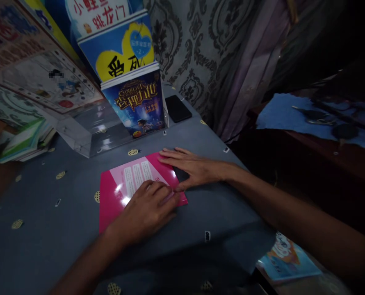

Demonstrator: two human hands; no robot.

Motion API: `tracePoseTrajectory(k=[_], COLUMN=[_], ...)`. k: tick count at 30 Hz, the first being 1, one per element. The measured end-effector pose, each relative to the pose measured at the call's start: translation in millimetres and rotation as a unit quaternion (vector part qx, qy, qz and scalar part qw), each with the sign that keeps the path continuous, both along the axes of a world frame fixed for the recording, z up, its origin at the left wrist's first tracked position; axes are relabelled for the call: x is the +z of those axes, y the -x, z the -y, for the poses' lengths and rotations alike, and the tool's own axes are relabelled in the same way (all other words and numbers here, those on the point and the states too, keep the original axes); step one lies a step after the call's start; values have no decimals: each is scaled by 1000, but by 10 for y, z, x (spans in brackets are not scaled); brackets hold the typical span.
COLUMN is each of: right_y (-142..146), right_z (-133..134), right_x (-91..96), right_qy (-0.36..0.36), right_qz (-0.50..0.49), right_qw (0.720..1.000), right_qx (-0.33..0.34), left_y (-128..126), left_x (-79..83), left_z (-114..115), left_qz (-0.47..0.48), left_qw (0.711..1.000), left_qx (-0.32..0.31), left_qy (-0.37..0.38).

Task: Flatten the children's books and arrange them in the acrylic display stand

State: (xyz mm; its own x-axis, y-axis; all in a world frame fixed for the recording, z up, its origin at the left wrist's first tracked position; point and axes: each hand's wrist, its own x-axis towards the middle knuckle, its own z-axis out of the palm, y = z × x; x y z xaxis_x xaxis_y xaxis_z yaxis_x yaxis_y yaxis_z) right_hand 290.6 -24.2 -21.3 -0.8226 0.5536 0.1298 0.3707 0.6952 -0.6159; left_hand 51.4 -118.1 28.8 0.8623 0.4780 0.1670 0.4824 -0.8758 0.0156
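A glossy pink booklet point(110, 200) with white text boxes lies on the patterned grey tablecloth. My left hand point(150, 207) rests over its lower part, fingers bent and pressed together near the lower right corner. What those fingers grip, if anything, is hidden. Across the booklet's right edge, my right hand point(193, 166) lies with its fingers stretched out and thumb apart. A dark patch point(181, 174) shows beneath that palm; I cannot tell what it is.
Behind the booklet, a clear stand point(80, 143) holds several picture books, including a blue one point(139, 104). A black phone point(178, 108) lies beside it. More books point(27, 141) are stacked at left. Past the table's right edge sit a blue book point(288, 260) and a blue cloth point(281, 112).
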Motion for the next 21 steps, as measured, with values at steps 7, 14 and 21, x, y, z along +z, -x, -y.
tracePoseTrajectory(k=[7, 14, 21], right_y=[29, 23, 98], right_z=[12, 56, 38], right_x=[73, 196, 224], right_qy=[22, 42, 53], right_qz=[18, 10, -64], right_qw=[1000, 999, 996], right_qx=[-8, -18, -24], left_y=[-11, 1, 42], left_x=[-195, -131, 89], left_z=[267, 229, 110], left_qz=[-94, -43, -21], left_qw=[980, 970, 984], left_qx=[98, 43, 103], left_qy=[-147, -234, -146])
